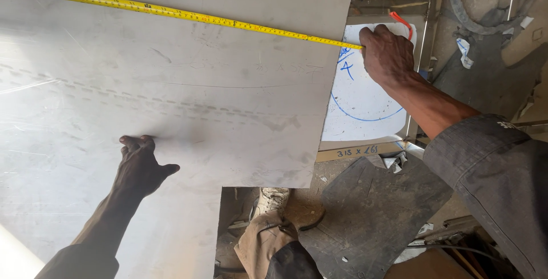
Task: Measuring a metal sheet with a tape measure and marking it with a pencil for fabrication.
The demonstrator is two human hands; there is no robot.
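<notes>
A large grey metal sheet (228,102) fills most of the view. A yellow tape measure blade (171,12) stretches across its top from the far left to the sheet's right edge. My right hand (387,53) grips the tape's case at that edge, a red strap (402,22) looping above it. My left hand (140,168) rests on the sheet lower left, fingertips pressed down, holding nothing.
Beside the sheet's right edge lies a white panel (365,105) with blue curved marks. A dark metal plate (371,210) sits on the floor below it. My shoe and trouser leg (268,227) show in the sheet's cut-out corner. Scrap clutters the right side.
</notes>
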